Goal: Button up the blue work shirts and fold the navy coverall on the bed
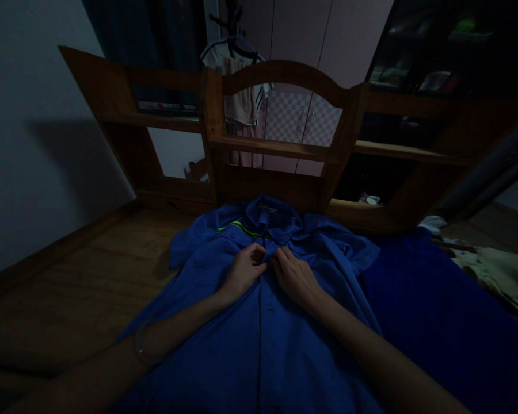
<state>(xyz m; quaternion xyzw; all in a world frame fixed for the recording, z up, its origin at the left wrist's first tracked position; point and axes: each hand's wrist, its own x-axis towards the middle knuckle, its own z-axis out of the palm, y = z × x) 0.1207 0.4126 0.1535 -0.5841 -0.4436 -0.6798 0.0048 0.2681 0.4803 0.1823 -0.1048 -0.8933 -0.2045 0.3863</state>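
A blue collared shirt with a yellow-green stripe near the collar lies flat, front up, on a wooden bed platform. My left hand and my right hand meet at the shirt's front opening just below the collar. Both have their fingers curled and pinched on the fabric of the placket. A thin bracelet circles my left forearm.
A wooden headboard with shelves stands behind the shirt. A dark blue cloth lies to the right, with a pale garment beyond it. Clothes hang on hangers behind the headboard. A wall runs along the left.
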